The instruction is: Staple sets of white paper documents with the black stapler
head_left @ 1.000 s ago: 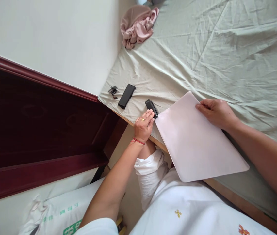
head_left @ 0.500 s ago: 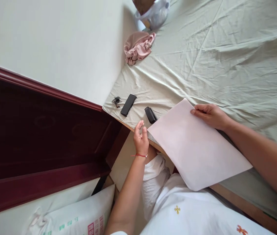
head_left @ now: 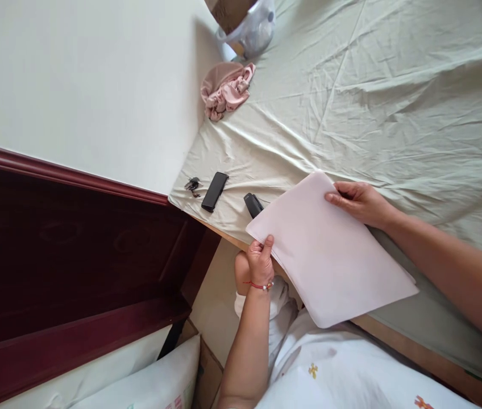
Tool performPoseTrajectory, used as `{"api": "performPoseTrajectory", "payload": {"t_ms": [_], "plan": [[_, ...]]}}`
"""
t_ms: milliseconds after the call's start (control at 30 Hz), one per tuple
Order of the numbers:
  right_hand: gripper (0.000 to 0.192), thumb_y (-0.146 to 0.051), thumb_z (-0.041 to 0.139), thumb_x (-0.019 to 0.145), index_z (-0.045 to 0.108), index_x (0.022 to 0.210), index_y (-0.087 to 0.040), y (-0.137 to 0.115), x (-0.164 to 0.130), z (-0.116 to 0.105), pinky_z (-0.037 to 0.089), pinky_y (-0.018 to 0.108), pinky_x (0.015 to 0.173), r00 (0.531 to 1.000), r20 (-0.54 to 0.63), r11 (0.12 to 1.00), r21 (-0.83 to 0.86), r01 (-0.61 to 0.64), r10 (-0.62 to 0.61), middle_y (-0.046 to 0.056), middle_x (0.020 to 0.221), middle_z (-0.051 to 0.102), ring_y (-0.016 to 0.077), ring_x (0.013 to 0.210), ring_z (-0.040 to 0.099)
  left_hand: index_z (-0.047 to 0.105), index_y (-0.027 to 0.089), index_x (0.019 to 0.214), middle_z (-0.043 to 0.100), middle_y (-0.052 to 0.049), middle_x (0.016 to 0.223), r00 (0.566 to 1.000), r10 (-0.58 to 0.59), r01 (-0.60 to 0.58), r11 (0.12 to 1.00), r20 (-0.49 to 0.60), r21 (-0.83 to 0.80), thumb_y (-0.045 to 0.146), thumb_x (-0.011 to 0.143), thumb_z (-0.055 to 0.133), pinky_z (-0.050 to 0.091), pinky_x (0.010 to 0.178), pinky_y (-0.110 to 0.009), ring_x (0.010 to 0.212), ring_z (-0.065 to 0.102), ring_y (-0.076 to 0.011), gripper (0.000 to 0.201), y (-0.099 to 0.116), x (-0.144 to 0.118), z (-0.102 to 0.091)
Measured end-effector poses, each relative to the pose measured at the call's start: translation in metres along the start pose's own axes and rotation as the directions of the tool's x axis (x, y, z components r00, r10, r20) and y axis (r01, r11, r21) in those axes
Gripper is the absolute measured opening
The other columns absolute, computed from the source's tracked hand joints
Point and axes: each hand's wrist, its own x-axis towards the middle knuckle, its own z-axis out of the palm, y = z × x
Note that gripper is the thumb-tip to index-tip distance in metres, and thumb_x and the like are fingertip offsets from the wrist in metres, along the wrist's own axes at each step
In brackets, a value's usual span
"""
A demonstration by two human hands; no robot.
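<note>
A bed with a creased pale green sheet meets a white wall; dark red wooden furniture, perhaps a headboard, stands alongside

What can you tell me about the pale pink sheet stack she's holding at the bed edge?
The pale pink sheet stack looks like thin paper, plain and unmarked, rectangular, with layered edges showing at its right corner. It lies tilted, partly over the green bedsheet and partly past the bed's edge over the lap. The left hand pinches its near-left edge; the right hand holds the far edge. A small black object sits at its left corner.
</note>
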Motion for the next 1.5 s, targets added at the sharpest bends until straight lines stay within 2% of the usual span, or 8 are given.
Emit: {"api": "performPoseTrajectory", "payload": {"t_ms": [167, 267, 400, 567, 733, 1100, 1267, 1500], "plan": [[0.047, -0.057, 0.082, 0.077, 0.074, 0.108, -0.022, 0.008, 0.002, -0.002, 0.058, 0.033, 0.066, 0.998, 0.050, 0.990, 0.131, -0.048, 0.041, 0.004, 0.095, 0.076, 0.0228, 0.079, 0.071, 0.078, 0.016, 0.094, 0.081, -0.008, 0.099, 0.999, 0.002, -0.002, 1.000, -0.054, 0.009, 0.050, 0.066, 0.095, 0.059, 0.091, -0.034, 0.095, 0.074, -0.0219, 0.047, -0.006, -0.003, 0.003], [0.042, -0.055, 0.081, 0.079, 0.076, 0.103, -0.021, 0.012, 0.004, -0.003, 0.059, 0.035, 0.067, 0.997, 0.028, 0.995, 0.074, -0.067, 0.065, 0.004, 0.090, 0.077, 0.0243, 0.077, 0.072, 0.076, 0.019, 0.095, 0.080, -0.006, 0.099, 0.999, 0.030, -0.031, 0.997, -0.015, -0.072, 0.052, 0.072, 0.089, 0.058, 0.091, -0.033, 0.096, 0.073, -0.0210, 0.042, -0.005, -0.004, 0.001], [0.039, -0.055, 0.076, 0.084, 0.077, 0.099, -0.020, 0.012, 0.004, -0.003, 0.057, 0.034, 0.063, 0.996, -0.025, 0.996, 0.024, -0.081, 0.082, 0.004, 0.084, 0.075, 0.0238, 0.072, 0.071, 0.067, 0.020, 0.080, 0.071, 0.001, 0.079, 0.999, 0.033, -0.037, 0.982, -0.023, -0.185, 0.050, 0.070, 0.089, 0.055, 0.079, -0.026, 0.077, 0.066, -0.0144, 0.038, -0.005, -0.001, -0.004], [0.036, -0.053, 0.074, 0.085, 0.076, 0.100, -0.020, 0.011, 0.005, -0.004, 0.055, 0.033, 0.060, 0.996, -0.041, 0.996, -0.002, -0.084, 0.084, 0.004, 0.083, 0.075, 0.0225, 0.069, 0.069, 0.056, 0.020, 0.072, 0.053, 0.005, 0.067, 0.994, 0.076, -0.083, 0.992, -0.079, -0.099, 0.052, 0.073, 0.088, 0.048, 0.072, -0.023, 0.067, 0.052, -0.0099, 0.046, -0.013, 0.005, -0.006], [0.031, -0.049, 0.073, 0.085, 0.075, 0.098, -0.021, 0.014, 0.006, -0.005, 0.055, 0.032, 0.061, 0.997, -0.032, 0.997, -0.007, -0.075, 0.075, 0.003, 0.084, 0.075, 0.0212, 0.069, 0.068, 0.053, 0.020, 0.073, 0.048, 0.006, 0.068, 0.991, 0.101, -0.107, 0.992, -0.086, -0.064, 0.055, 0.078, 0.084, 0.046, 0.071, -0.022, 0.066, 0.048, -0.0098, 0.047, -0.014, 0.005, -0.006], [0.028, -0.047, 0.074, 0.083, 0.076, 0.093, -0.021, 0.016, 0.007, -0.006, 0.055, 0.032, 0.061, 0.997, 0.053, 0.998, 0.003, -0.058, 0.058, 0.002, 0.081, 0.075, 0.0214, 0.069, 0.068, 0.065, 0.020, 0.093, 0.070, 0.001, 0.087, 0.989, 0.130, -0.128, 0.991, -0.070, 0.032, 0.058, 0.084, 0.079, 0.053, 0.079, -0.025, 0.079, 0.064, -0.0139, 0.041, -0.016, 0.005, -0.007], [0.034, -0.047, 0.076, 0.082, 0.076, 0.104, -0.022, 0.014, 0.007, -0.003, 0.059, 0.035, 0.064, 0.999, -0.013, 0.998, 0.028, -0.051, 0.051, 0.004, 0.093, 0.078, 0.0254, 0.079, 0.073, 0.067, 0.020, 0.099, 0.074, -0.004, 0.100, 0.987, 0.156, -0.156, 0.987, -0.022, 0.028, 0.058, 0.087, 0.076, 0.056, 0.089, -0.029, 0.094, 0.069, -0.0175, 0.041, -0.015, 0.004, -0.006], [0.039, -0.047, 0.077, 0.081, 0.076, 0.110, -0.021, 0.013, 0.007, -0.002, 0.060, 0.034, 0.064, 0.998, -0.034, 0.999, 0.020, -0.046, 0.047, 0.004, 0.093, 0.078, 0.0258, 0.081, 0.074, 0.067, 0.021, 0.100, 0.074, -0.004, 0.098, 0.992, 0.123, -0.123, 0.992, 0.031, 0.003, 0.056, 0.087, 0.075, 0.056, 0.092, -0.031, 0.101, 0.071, -0.0205, 0.038, -0.010, 0.003, -0.007]]}}
